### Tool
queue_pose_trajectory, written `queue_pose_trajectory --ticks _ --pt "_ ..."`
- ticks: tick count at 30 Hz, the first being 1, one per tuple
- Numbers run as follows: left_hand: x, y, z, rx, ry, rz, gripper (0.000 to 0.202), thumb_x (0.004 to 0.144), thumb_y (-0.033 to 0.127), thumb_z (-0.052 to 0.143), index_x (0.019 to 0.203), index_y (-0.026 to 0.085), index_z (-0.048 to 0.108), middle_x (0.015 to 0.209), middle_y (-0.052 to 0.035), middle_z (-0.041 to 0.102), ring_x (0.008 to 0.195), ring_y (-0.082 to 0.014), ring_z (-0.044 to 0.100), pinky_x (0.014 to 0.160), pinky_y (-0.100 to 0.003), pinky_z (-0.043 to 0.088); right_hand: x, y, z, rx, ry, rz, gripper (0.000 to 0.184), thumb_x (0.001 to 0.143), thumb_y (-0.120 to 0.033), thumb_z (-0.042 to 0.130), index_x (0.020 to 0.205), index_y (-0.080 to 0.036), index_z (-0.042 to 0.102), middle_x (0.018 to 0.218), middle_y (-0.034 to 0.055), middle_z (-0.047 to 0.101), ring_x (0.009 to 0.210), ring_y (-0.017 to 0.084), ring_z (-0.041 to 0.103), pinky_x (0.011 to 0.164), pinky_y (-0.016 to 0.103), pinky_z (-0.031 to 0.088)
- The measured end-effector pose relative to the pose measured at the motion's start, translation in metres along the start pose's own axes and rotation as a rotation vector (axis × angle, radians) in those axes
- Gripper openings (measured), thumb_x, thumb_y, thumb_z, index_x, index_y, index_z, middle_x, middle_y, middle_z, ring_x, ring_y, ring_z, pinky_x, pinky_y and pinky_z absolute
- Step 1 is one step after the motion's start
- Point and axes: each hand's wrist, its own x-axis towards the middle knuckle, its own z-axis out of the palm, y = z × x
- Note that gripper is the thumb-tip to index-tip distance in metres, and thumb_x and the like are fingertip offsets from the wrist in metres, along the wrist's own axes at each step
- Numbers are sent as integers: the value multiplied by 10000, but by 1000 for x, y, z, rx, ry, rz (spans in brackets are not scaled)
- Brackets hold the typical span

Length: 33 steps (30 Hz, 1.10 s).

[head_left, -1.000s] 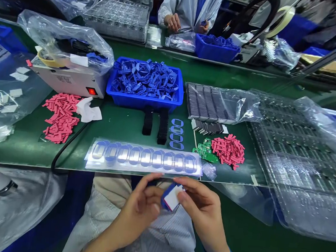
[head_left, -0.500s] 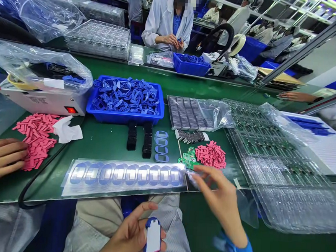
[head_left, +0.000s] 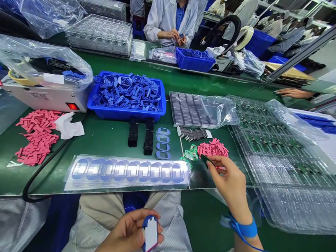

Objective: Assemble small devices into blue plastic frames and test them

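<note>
My left hand (head_left: 125, 236) is low over my lap, its fingers closed around a small blue frame with a white pad (head_left: 150, 234). My right hand (head_left: 229, 182) reaches to the table's front edge, fingertips pinched at the small pile of pink strips (head_left: 212, 149). What the fingertips grip is too small to name. Green circuit boards (head_left: 190, 155) lie just left of that pile. A blue wrist strap (head_left: 243, 227) circles my right wrist. A clear sheet with a row of blue frames (head_left: 128, 171) lies along the front edge.
A blue bin of blue frames (head_left: 127, 96) sits mid-table, black stacks (head_left: 141, 135) before it. A white machine (head_left: 40, 94), a bigger pink strip pile (head_left: 37, 134) and a black cable (head_left: 42, 169) lie left. Clear trays (head_left: 283, 161) fill the right. Another person (head_left: 172, 17) works across the belt.
My right hand left the blue frame and reached forward to the pink strips at the right. My left hand kept the frame and sank lower. A hand seen at far left is gone.
</note>
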Motion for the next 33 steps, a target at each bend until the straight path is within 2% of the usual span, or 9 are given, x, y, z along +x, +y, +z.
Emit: queue_pose_trajectory --ticks 4,9,13,16,19,24,27,30,33 --pt "3 -2 2 111 52 70 371 597 435 802 890 213 753 913 -76 749 870 -216 679 729 -262 496 -10 -30 -14 138 -49 -71 174 855 -347 530 916 -218 629 913 66 621 823 181 610 621 272 552" --pt "8 -1 16 233 20 234 370 613 503 765 890 257 763 1287 -80 605 1200 -290 514 959 -321 408 -32 -82 -23 605 -444 -58 84 836 -238 582 874 -215 654 797 31 592 618 118 607 482 204 527" --pt "6 -1 20 291 17 265 393 595 522 768 879 249 771 1151 -83 662 1075 -261 579 886 -296 437 -44 -103 -21 752 -595 -15 98 841 -201 575 880 -211 665 793 28 605 597 105 612 499 198 535" --pt "2 -2 20 184 39 245 390 581 496 789 871 236 772 1025 -54 700 894 -183 622 752 -225 460 -47 -104 -19 788 -565 -73 139 821 -256 627 951 -240 673 825 38 627 672 125 618 529 196 530" --pt "-3 -1 25 -48 -14 123 315 590 434 807 844 251 772 830 -3 742 724 -106 638 668 -174 456 -47 -101 -15 849 -521 -216 341 752 -403 703 1067 -283 653 930 53 645 794 169 631 596 228 550" --pt "-5 0 35 -267 -193 40 268 619 363 811 831 203 769 831 4 771 797 -114 689 786 -189 487 -52 -102 1 965 -467 -411 340 811 -398 637 1143 -330 605 972 30 705 899 193 655 770 337 561" --pt "-2 -1 33 -285 -214 75 286 630 376 802 846 193 766 883 -8 764 807 -112 681 756 -179 494 -59 -104 8 1044 -349 -327 345 793 -429 641 1117 -317 606 878 19 720 834 190 672 739 332 576" --pt "0 0 27 -209 -96 124 317 628 388 800 879 197 761 842 -14 743 737 -92 645 647 -145 475 -65 -106 7 1040 -219 -125 308 789 -440 644 1055 -288 617 852 20 703 792 177 679 702 291 588" --pt "1 2 20 -100 -9 208 342 618 383 807 911 215 757 741 3 723 625 -66 604 570 -128 449 -68 -108 1 870 -221 -120 269 787 -349 680 1042 -271 645 885 37 698 801 183 678 669 271 592"
